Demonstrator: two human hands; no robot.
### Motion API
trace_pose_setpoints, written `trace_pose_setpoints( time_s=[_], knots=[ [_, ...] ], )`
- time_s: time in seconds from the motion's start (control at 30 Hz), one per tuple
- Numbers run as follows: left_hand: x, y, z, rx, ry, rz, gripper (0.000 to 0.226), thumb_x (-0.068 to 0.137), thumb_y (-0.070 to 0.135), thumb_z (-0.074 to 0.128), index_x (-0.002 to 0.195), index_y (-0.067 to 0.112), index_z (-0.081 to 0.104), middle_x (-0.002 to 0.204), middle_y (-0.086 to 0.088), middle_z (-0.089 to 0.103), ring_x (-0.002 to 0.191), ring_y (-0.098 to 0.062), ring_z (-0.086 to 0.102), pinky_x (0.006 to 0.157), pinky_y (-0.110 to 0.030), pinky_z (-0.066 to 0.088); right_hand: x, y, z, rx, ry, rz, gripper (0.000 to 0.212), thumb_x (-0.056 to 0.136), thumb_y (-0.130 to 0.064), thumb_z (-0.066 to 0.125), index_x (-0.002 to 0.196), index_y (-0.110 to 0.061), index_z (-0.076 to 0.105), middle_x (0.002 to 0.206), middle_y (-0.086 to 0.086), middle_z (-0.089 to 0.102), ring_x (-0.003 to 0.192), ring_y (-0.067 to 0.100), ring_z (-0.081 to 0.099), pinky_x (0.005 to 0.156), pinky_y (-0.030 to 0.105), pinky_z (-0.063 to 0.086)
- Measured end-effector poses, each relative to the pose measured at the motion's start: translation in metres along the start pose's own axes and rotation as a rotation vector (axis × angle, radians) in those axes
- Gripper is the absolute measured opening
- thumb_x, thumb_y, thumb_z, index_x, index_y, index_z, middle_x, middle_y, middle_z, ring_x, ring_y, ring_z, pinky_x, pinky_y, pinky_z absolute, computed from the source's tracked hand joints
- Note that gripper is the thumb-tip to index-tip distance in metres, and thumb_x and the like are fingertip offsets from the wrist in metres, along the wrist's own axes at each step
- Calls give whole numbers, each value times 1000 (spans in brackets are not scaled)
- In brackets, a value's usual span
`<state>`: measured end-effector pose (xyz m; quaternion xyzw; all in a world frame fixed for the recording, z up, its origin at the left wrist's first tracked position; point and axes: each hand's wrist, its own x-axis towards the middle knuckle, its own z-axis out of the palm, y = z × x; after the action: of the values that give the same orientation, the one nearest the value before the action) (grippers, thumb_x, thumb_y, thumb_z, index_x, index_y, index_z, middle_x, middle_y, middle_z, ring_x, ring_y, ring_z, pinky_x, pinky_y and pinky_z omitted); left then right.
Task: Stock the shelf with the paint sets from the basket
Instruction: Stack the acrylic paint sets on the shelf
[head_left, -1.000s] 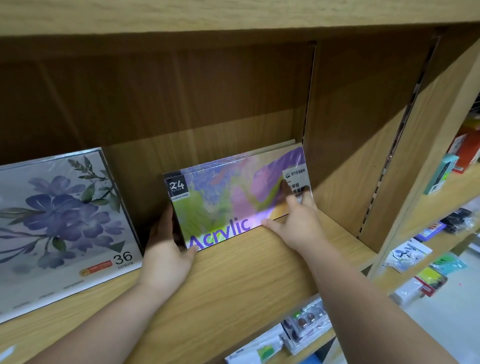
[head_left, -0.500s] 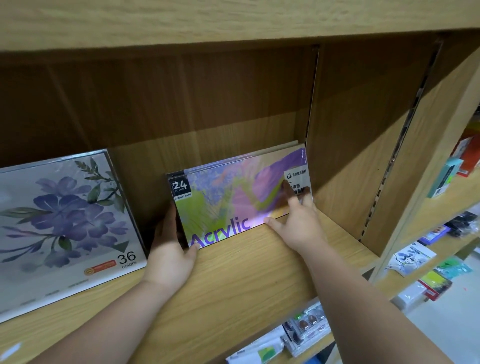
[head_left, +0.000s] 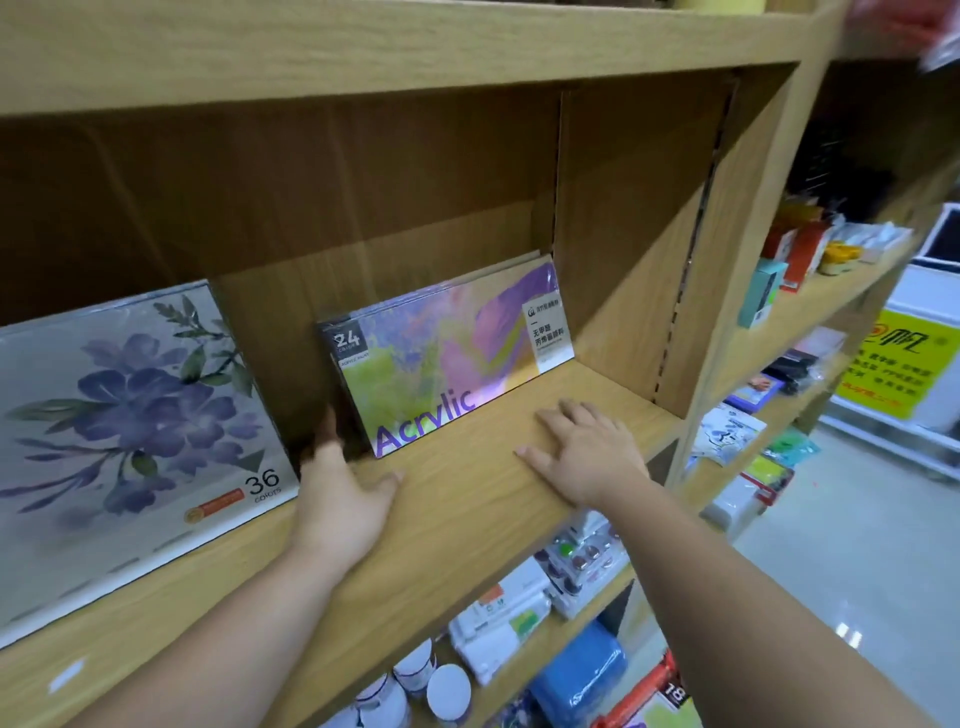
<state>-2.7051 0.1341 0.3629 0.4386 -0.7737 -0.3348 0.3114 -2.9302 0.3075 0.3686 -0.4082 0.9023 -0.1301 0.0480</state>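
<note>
We see the acrylic set (head_left: 447, 358) standing on the shelf (head_left: 467, 499) at the centre of the frame, leaning back against the rear panel, its right end close to the side wall (head_left: 623, 249). At least one more flat box stands directly behind it; only its top edge shows. The front face reads "Acrylic" and "24". Our left hand (head_left: 340, 493) lies at lower centre-left, palm on the shelf board, fingers spread and gripping nothing; its fingertips reach toward the dark gap just left of the set's lower left corner, and we cannot tell whether they touch the box. Our right hand (head_left: 587, 452) lies flat on the shelf board at centre-right, fingers extended and apart, empty, near the set's front edge but clear of it. At the left of the frame the 36-colour set (head_left: 130, 415), printed with purple flowers, leans back on the same shelf, apart from the acrylic set. Below the shelf, at lower centre, we see white jars (head_left: 431, 680) and other packaged goods on a lower shelf. At the right edge a yellow sign (head_left: 893, 358) is visible across the aisle.
</note>
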Motion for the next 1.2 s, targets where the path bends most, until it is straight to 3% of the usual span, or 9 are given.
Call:
trace_pose_setpoints(
  time_s=[0.17, 0.27, 0.37, 0.53, 0.67, 0.77, 0.87, 1.03, 1.2],
  knots=[
    [-49, -9, -22, -150, -183, 81, 74, 80, 27, 85, 144, 32, 47, 132, -4, 54, 108, -18, 58, 100, -45, 51, -89, 1, 14, 192, 91, -10, 68, 99, -71, 41, 160, -40, 35, 174, -5, 21, 162, 18, 9, 130, 43, 9],
    [-83, -10, -27, -177, -240, 258, 48, 84, 28, 81, 125, 41, 57, 122, 13, 57, 110, -12, 60, 97, -39, 53, -145, 5, 31, 346, 85, 49, 71, 97, -61, 59, 160, -39, 35, 175, -6, 17, 155, 14, 26, 121, 42, 33],
    [-126, -1, -23, -154, -227, 527, 23, 90, 40, 64, 113, 43, 60, 116, 33, 54, 103, 4, 58, 87, -8, 43, -210, 24, 65, 354, 0, 224, 71, 97, -50, 67, 159, -28, 41, 173, 6, 25, 154, 24, 35, 121, 36, 30],
    [-188, -10, 16, -253, -419, 652, 21, 89, 32, 64, 110, 31, 63, 112, 31, 55, 105, 4, 56, 86, -9, 40, -332, 86, 113, 362, -180, 602, 70, 96, -46, 71, 156, -23, 45, 167, 13, 30, 156, 25, 31, 120, 32, 30],
    [-220, -52, 63, 0, -663, 425, 32, 82, 16, 82, 111, 13, 69, 105, 5, 58, 102, -24, 63, 80, -13, 37, -402, 129, 137, 396, -260, 841, 74, 92, -53, 72, 154, -20, 48, 160, 11, 41, 150, 26, 40, 119, 30, 33],
    [-241, -85, 98, 224, -872, 213, 48, 83, 33, 80, 124, 13, 64, 118, -7, 63, 111, -30, 62, 91, -32, 46, -428, 158, 149, 483, -246, 935, 77, 92, -52, 73, 155, -19, 47, 159, 10, 41, 144, 27, 47, 116, 34, 39],
    [-263, -110, 131, 360, -922, 31, 56, 82, 37, 82, 129, 16, 61, 129, -12, 61, 117, -33, 61, 95, -36, 47, -439, 192, 159, 627, -169, 1028, 80, 93, -48, 74, 159, -20, 39, 162, 10, 39, 142, 29, 49, 105, 38, 47],
    [-302, -135, 170, 334, -928, -244, 55, 80, 36, 83, 131, 25, 62, 105, 5, 70, 102, -23, 68, 80, -31, 47, -429, 253, 170, 886, -159, 1168, 88, 95, -46, 72, 164, -16, 25, 162, 18, 42, 141, 36, 51, 102, 39, 45],
    [-336, -137, 195, 87, -968, -484, 58, 79, 40, 78, 131, 20, 61, 133, -6, 67, 121, -29, 61, 106, -49, 47, -404, 287, 190, 1066, -216, 1210, 82, 98, -40, 72, 161, -12, 29, 123, 10, 65, 114, 35, 66, 106, 49, 54]
  ],
)
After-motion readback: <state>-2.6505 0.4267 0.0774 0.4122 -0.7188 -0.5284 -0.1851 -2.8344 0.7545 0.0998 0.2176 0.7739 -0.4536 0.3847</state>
